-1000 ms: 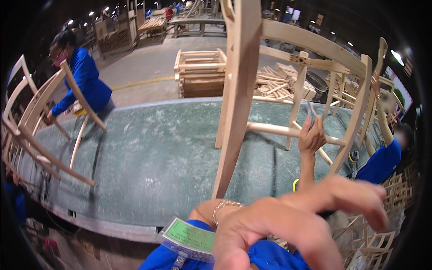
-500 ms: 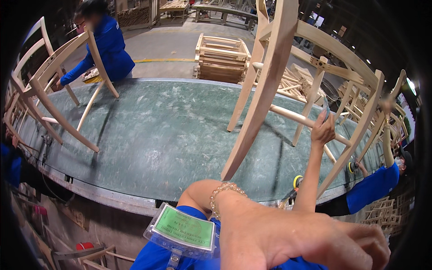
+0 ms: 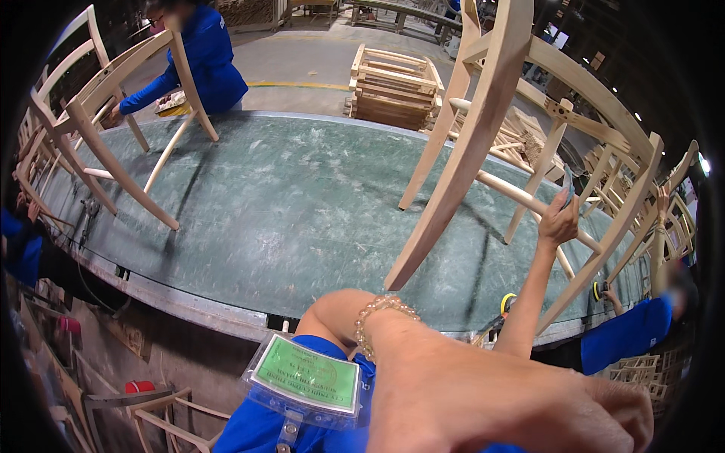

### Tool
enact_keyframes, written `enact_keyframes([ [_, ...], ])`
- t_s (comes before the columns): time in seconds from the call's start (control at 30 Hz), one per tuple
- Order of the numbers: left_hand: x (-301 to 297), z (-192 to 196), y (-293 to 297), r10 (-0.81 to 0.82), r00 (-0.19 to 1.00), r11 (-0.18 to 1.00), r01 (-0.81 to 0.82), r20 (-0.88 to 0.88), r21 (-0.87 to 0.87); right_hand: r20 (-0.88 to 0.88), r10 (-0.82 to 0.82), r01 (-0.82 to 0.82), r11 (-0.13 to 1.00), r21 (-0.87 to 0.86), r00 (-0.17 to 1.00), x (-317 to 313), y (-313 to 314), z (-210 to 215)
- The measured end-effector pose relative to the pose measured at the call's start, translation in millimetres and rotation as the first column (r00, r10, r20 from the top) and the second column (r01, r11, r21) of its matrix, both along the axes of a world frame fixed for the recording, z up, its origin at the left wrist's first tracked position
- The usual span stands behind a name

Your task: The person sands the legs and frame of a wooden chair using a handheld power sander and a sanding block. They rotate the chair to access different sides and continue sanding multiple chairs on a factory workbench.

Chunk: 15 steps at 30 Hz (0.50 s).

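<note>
A pale unfinished wooden chair frame (image 3: 483, 128) stands on the green worktable (image 3: 287, 204). My right hand (image 3: 557, 220) reaches up to a round rung (image 3: 513, 195) of this chair and pinches a thin grey strip (image 3: 566, 181) against it. My left forearm, with a bead bracelet (image 3: 377, 313), crosses very close under the camera. My left hand (image 3: 604, 411) is at the lower right, back toward me, its fingers hidden. A green badge in a clear sleeve (image 3: 306, 374) hangs on my blue shirt.
A person in blue (image 3: 192, 64) works on another chair frame (image 3: 113, 128) at the table's far left. Another person in blue (image 3: 630, 332) stands at the right near a small yellow disc (image 3: 507, 302). Stacked wooden frames (image 3: 393, 83) sit beyond the table; more chair parts (image 3: 162, 411) lie below its edge.
My left hand, with spread fingers a second ago, has dropped toward the lower right corner. My view has shifted right along the table. My right hand stays at the rung.
</note>
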<state>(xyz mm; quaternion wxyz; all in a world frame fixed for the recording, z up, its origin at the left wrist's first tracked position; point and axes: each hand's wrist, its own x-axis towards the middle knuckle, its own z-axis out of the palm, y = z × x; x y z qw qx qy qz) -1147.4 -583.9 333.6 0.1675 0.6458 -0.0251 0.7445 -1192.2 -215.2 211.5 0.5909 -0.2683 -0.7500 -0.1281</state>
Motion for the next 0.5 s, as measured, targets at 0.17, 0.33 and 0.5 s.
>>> enact_keyframes([
  [0.17,-3,3,-5,-0.016,1.000,1.000,0.016,0.000,0.002,-0.006,0.025,-0.024,0.998,0.052,1.000,2,0,0],
  [0.33,-15,8,-13,0.011,1.000,1.000,-0.011,-0.009,-0.018,-0.026,0.075,-0.074,0.997,0.039,0.997,-1,-5,-1],
  [0.5,-27,14,-19,-0.031,0.999,0.999,0.030,-0.014,-0.038,-0.050,0.038,-0.033,0.995,0.096,0.998,6,3,-5],
])
